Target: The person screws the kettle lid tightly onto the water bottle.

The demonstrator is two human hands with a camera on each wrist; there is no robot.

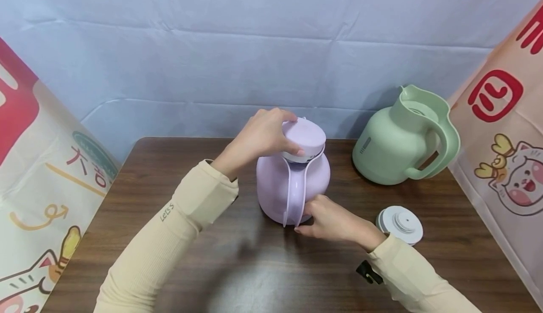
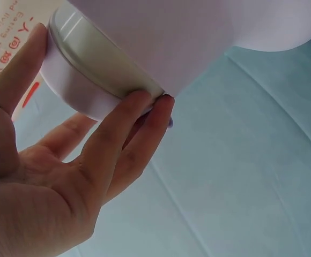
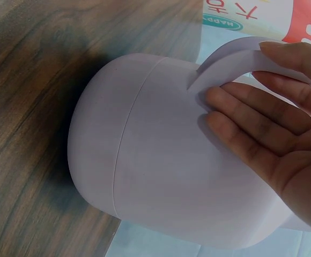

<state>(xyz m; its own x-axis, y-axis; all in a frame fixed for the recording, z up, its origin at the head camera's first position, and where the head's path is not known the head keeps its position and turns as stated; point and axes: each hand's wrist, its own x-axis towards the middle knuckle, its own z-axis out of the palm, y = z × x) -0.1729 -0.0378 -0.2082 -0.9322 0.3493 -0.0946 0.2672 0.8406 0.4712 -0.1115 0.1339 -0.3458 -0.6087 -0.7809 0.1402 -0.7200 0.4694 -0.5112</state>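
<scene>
A lavender thermos jug (image 1: 273, 185) stands on the table with its handle toward me. My left hand (image 1: 265, 131) holds the lavender lid (image 1: 306, 136) at the jug's mouth, thumb on the near side and fingers around the far side. In the left wrist view the lid's pale band (image 2: 99, 59) shows between its cap and the jug's neck. Low on the jug, my right hand (image 1: 333, 218) grips the handle (image 3: 236, 61) between thumb and index finger. Its other fingers reach behind the handle against the jug's body (image 3: 155, 144).
A green thermos jug (image 1: 382, 145) stands at the back right, its handle toward the right. A white round stopper (image 1: 400, 226) lies on the wooden table (image 1: 203, 266) beside my right wrist. Pale cloth (image 1: 212, 68) hangs behind the table, with printed cloths on both sides.
</scene>
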